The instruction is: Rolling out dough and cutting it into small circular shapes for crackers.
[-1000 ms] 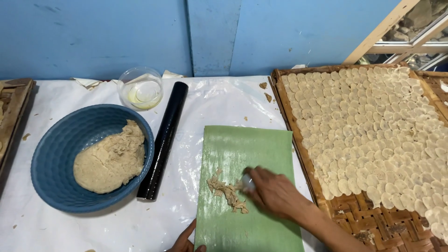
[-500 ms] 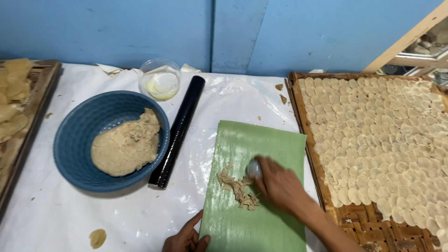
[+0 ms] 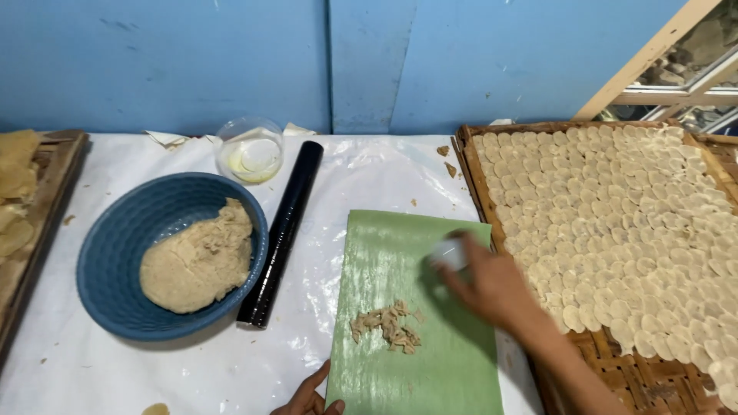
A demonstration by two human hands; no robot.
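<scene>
Right hand (image 3: pixel 492 288), blurred, fingers curled round a small pale round cutter (image 3: pixel 450 252) over the far right part of the green sheet (image 3: pixel 400 330). Dough scraps (image 3: pixel 388 327) lie on the sheet, left of that hand and nearer the body. Left hand (image 3: pixel 307 398) presses flat on the sheet's near left corner, likely pinning it. Right of the hand: woven tray (image 3: pixel 615 369) of thin dough discs (image 3: pixel 623 223). Further left: black roller (image 3: pixel 283 230), blue bowl (image 3: pixel 115 253) with dough lump (image 3: pixel 196 261), on the worktop (image 3: pixel 369 177).
</scene>
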